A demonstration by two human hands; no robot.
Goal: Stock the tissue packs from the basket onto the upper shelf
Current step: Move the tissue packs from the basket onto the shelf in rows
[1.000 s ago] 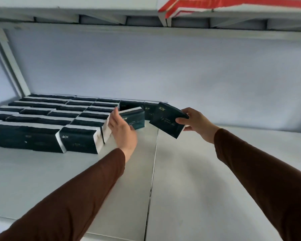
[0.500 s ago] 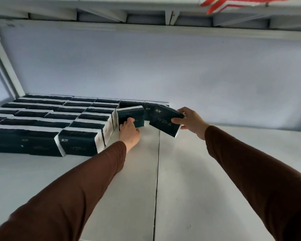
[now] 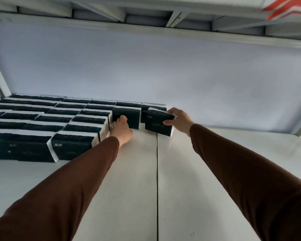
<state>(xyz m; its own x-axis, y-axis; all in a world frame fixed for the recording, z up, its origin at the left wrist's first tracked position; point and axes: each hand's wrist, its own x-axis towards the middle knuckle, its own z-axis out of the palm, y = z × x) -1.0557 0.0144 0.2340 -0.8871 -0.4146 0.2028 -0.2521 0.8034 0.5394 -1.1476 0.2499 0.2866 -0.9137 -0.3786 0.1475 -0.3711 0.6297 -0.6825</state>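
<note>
I can read little: a small pale two-character logo on the front tissue pack (image 3: 73, 147) at my 10 o'clock, and another on the tilted tissue pack (image 3: 157, 123) at 12 o'clock, its script line too faint to read.

Left packs (image 3: 0, 148) cropped; red box (image 3: 288, 9) blurred.

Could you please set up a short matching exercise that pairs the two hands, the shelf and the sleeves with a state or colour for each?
Column one:
1. left hand
2. right hand
3. shelf
4. sleeves

Column two:
A. white, with a seam down the middle
B. reddish brown
C. presses a standing tissue pack against the stocked rows
D. grips a tilted tissue pack at its end

Pairs: 1-C, 2-D, 3-A, 4-B
</note>
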